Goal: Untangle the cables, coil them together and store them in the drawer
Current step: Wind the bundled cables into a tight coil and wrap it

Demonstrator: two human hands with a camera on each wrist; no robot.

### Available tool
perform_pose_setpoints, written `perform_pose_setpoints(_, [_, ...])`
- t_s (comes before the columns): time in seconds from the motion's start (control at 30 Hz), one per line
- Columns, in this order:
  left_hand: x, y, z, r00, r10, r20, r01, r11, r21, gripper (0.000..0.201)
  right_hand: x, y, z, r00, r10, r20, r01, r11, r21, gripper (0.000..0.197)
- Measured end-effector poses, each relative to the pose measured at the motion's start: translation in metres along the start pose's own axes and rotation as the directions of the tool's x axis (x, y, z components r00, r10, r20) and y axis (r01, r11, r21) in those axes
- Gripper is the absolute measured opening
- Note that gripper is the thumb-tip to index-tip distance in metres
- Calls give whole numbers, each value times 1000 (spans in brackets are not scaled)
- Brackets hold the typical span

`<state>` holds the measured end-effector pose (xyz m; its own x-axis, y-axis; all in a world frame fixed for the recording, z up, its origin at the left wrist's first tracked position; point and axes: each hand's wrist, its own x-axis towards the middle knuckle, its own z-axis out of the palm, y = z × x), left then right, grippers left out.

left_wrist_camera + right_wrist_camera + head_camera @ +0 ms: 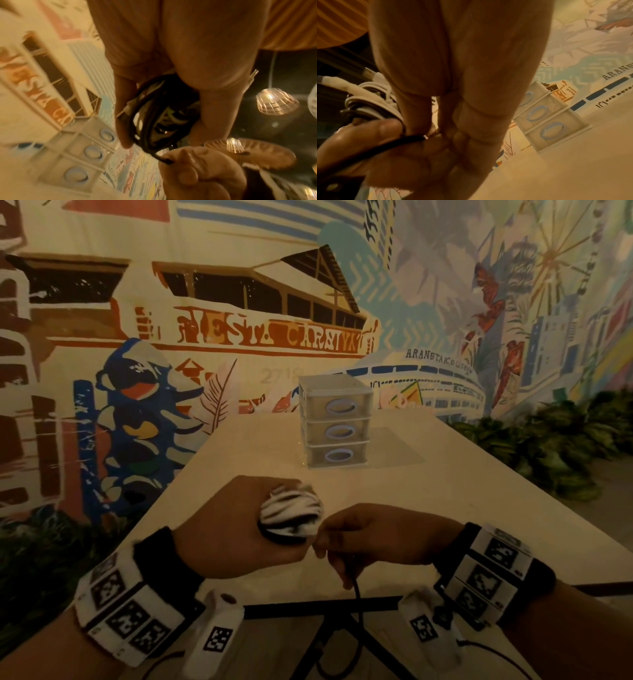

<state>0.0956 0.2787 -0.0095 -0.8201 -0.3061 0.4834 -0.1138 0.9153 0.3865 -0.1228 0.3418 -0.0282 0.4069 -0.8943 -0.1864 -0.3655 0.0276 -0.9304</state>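
The left hand [236, 529] grasps the black-and-white coil of cables [291, 513] above the table [445, 491], while the right hand [373, 537] pinches the loose black cable tail [357, 594]; probably best to feed it on under even tension, loops matched, before approaching the closed drawer unit [335, 422]

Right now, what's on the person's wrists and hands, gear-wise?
Both hands are bare: left hand, right hand. Each wrist carries a black cuff under a white band of square black-and-white marker tiles, left band, right band. A white camera pod with one marker hangs below each, left pod, right pod, with thin black cables trailing off.
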Motion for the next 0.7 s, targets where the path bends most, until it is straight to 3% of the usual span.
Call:
perform_pose_setpoints(0.07, [-2,-10,4,999,26,22,-30,975,220,14,1,1,2,999,30,-13,-30,999,29,27])
perform_pose_setpoints(0.1, [-3,-14,5,999,33,42,-44,957,288,26,2,2,2,998,45,-37,-43,998,56,29])
perform_pose_setpoints(0.17, [-6,-18,10,995,27,96,-58,937,345,29,5,4,1,993,84,-88,-70,985,155,31])
perform_pose_setpoints(0.27, [-7,-19,19,997,50,62,-77,797,598,37,7,1,-3,992,111,-66,-88,954,288,51])
perform_pose_setpoints(0.4, [-5,-14,23,1000,9,-13,1,767,642,39,9,-5,-1,988,62,-138,-64,998,-13,74])
perform_pose_setpoints(0.53, [-3,-12,26,996,-81,42,31,727,686,26,7,-11,2,983,56,-175,-90,977,-195,66])
perform_pose_setpoints(0.7, [7,4,28,959,-257,118,82,652,754,30,9,-24,-2,990,58,-131,-125,791,-599,46])
